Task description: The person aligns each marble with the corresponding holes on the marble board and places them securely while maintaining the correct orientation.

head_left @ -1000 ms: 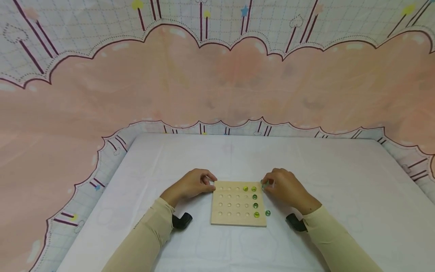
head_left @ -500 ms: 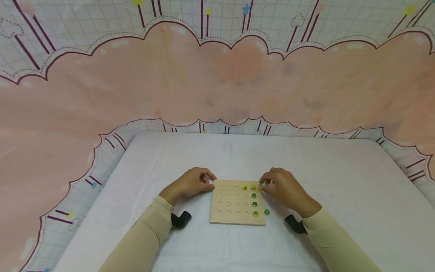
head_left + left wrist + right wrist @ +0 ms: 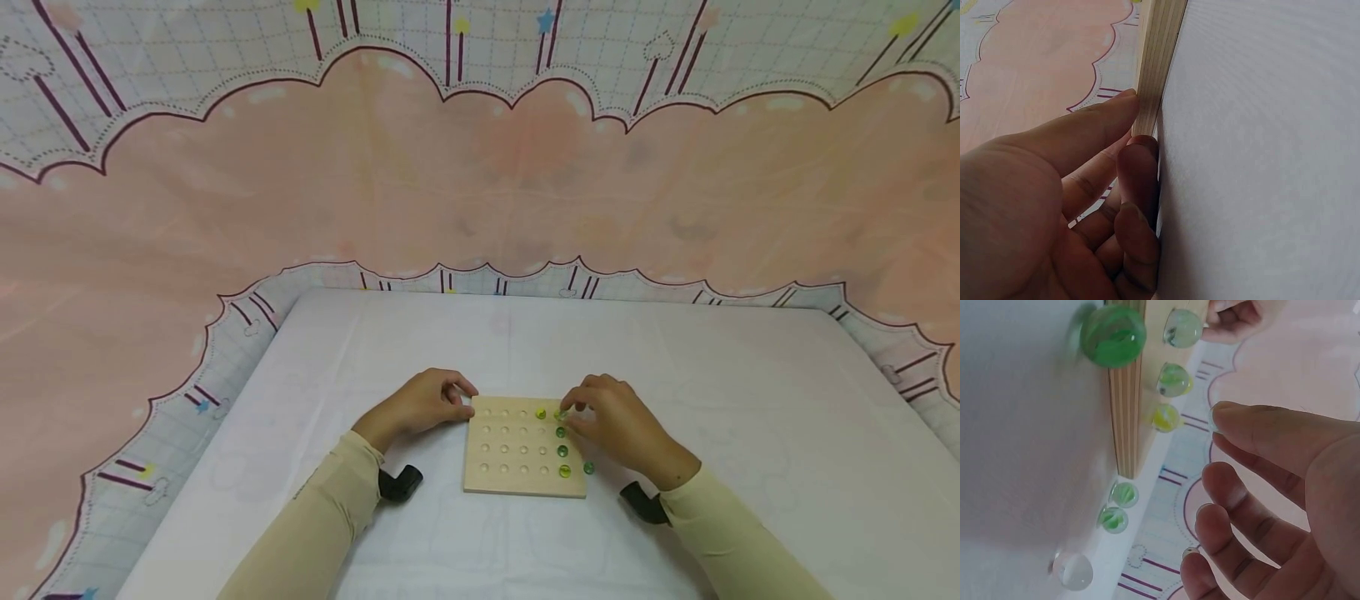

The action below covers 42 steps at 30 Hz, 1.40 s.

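A square wooden board (image 3: 504, 482) with rows of round dimples lies on the table, green and yellow glass marbles down its right column and another yellow one (image 3: 541, 413) in the top row. My left hand (image 3: 422, 406) holds the board's far left corner between thumb and index finger. Above the far right corner, my right hand (image 3: 617, 429) pinches a clear greenish marble (image 3: 560, 414) between thumb and index fingertips; in the right wrist view only a sliver of it shows. Its other fingers are loosely bent. Below that hand, a yellow marble (image 3: 1165, 417) sits in the board.
One loose green marble (image 3: 588, 468) lies by the board's right edge. Past the board's far end, the right wrist view shows two green marbles (image 3: 1124, 494) and a clear marble (image 3: 1072, 571), hidden from the head view. White cloth (image 3: 390, 333) covers the table.
My right hand has carried the pinched marble leftward from beside the board to over its far right corner. The left hand keeps its hold; the head view has shifted slightly.
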### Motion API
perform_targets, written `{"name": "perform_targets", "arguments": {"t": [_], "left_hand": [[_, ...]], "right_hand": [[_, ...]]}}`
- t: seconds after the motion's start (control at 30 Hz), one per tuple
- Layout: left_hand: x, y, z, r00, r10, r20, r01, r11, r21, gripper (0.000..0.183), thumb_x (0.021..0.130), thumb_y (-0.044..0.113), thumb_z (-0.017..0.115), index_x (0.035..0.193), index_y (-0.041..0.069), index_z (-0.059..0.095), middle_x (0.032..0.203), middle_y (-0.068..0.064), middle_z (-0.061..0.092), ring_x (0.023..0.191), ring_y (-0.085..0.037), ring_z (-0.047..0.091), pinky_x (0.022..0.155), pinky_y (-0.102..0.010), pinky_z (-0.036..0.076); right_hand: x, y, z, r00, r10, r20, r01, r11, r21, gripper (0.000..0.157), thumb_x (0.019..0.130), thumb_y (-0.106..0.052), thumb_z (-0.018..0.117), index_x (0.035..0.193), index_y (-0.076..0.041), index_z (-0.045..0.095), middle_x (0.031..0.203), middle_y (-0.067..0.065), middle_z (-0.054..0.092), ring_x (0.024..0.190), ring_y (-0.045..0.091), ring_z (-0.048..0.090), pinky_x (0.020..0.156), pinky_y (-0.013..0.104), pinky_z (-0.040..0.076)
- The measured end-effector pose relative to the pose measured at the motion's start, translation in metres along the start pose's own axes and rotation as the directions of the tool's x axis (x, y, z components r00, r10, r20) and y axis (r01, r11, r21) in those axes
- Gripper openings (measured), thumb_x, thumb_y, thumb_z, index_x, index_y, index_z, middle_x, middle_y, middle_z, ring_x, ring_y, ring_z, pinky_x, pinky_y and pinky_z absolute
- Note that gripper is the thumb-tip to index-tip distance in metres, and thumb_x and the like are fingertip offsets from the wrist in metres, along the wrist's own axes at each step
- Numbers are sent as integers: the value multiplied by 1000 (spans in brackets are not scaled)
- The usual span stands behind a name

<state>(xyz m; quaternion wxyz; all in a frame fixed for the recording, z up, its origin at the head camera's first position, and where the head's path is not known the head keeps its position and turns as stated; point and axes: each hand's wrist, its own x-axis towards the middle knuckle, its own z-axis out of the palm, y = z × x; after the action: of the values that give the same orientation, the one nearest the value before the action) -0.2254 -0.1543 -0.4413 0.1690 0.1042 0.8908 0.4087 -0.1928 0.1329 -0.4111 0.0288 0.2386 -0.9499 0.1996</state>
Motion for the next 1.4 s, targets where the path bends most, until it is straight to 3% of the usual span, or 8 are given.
{"name": "perform_targets", "arguments": {"t": [0.73, 1.4], "left_hand": [[-1, 0, -1, 1000, -2, -2, 2, 1000, 15, 23, 77, 25, 75, 98, 22, 65, 75, 1, 59, 67, -13, 51, 63, -27, 42], [-1, 0, -1, 1000, 12, 2, -12, 999, 34, 23, 77, 26, 74, 99, 23, 65, 76, 1, 59, 67, -13, 51, 63, -27, 42]], "right_hand": [[1, -12, 11, 998, -64, 12, 63, 997, 50, 14, 75, -18, 76, 88, -22, 73, 79, -14, 57, 71, 4, 47, 72, 26, 38], [3, -15, 19, 995, -79, 68, 82, 996, -38, 13, 73, -23, 77, 86, -25, 75, 71, -16, 52, 64, 3, 42, 68, 26, 32]]}}
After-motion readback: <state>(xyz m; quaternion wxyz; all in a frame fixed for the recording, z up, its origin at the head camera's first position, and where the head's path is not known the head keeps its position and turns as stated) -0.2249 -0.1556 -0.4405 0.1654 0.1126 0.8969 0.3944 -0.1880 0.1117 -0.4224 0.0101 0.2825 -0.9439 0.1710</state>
